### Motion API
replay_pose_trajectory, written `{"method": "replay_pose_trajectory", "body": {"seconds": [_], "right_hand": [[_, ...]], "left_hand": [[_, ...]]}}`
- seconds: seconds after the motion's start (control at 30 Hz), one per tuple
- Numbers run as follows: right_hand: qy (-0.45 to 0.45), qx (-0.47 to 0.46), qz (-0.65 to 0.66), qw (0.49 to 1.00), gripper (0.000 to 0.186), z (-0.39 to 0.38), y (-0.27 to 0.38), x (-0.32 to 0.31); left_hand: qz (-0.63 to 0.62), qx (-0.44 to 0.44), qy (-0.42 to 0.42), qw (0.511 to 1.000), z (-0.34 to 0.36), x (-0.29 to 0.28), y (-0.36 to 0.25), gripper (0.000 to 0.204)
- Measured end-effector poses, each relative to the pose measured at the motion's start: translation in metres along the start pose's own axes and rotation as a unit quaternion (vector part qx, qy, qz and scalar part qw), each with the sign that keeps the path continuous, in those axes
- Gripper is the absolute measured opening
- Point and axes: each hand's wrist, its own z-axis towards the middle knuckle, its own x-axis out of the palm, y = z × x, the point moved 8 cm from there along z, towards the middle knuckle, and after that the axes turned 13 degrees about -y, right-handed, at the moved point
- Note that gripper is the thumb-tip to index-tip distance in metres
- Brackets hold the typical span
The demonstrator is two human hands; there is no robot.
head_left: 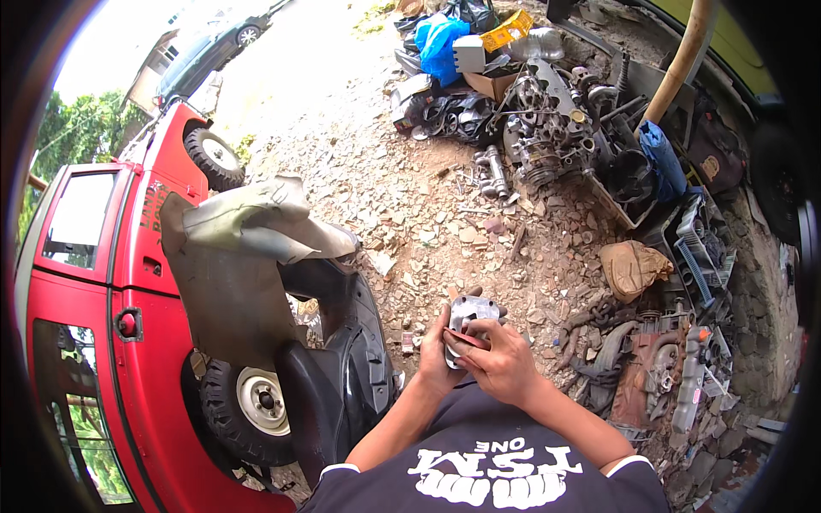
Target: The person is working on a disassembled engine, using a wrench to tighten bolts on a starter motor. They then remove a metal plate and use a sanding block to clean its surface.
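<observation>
Close in front of my body, both hands meet around a small silver metal part (475, 306) with a rounded plate-like top. My left hand (436, 357) is closed around its left side and supports it from below. My right hand (506, 363) is over the part, its fingers pinching a thin reddish-brown flat piece (468, 339) against the metal. The fingers cover much of the part's lower half, so its full shape and the exact kind of the reddish piece cannot be made out.
On the left stand a red off-road vehicle (158, 329) and a black motorbike seat (312, 402) beside a bent panel (227, 282). Stony ground (428, 222) lies ahead. Engine parts (547, 128), a blue bag (438, 47), a tan sack (634, 269) and a chain (590, 316) fill the right.
</observation>
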Motion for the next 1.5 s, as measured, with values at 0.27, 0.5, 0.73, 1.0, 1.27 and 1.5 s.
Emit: {"method": "replay_pose_trajectory", "body": {"seconds": [0.27, 0.5, 0.73, 1.0, 1.27, 1.5], "right_hand": [[-0.068, 0.052, -0.057, 0.995, 0.035, 0.115, -0.084, -0.019], [-0.174, 0.167, -0.265, 0.934, 0.037, 0.206, -0.182, -0.062], [-0.223, 0.165, -0.315, 0.908, 0.038, 0.264, -0.191, -0.068], [-0.295, 0.241, -0.353, 0.855, 0.036, 0.310, -0.214, -0.068], [-0.304, 0.274, -0.323, 0.853, 0.032, 0.323, -0.234, -0.055], [-0.350, 0.315, -0.300, 0.829, 0.028, 0.293, -0.266, -0.078]], "left_hand": [[-0.027, -0.054, -0.032, 0.998, 0.123, 0.038, -0.049, 0.059], [0.067, -0.251, 0.055, 0.964, 0.232, 0.116, -0.078, 0.055], [0.198, -0.293, 0.199, 0.914, 0.308, 0.214, -0.125, 0.069], [0.217, -0.349, 0.219, 0.885, 0.345, 0.236, -0.144, 0.059], [0.193, -0.326, 0.187, 0.906, 0.378, 0.235, -0.161, 0.059], [0.223, -0.376, 0.062, 0.897, 0.368, 0.210, -0.137, 0.052]]}}
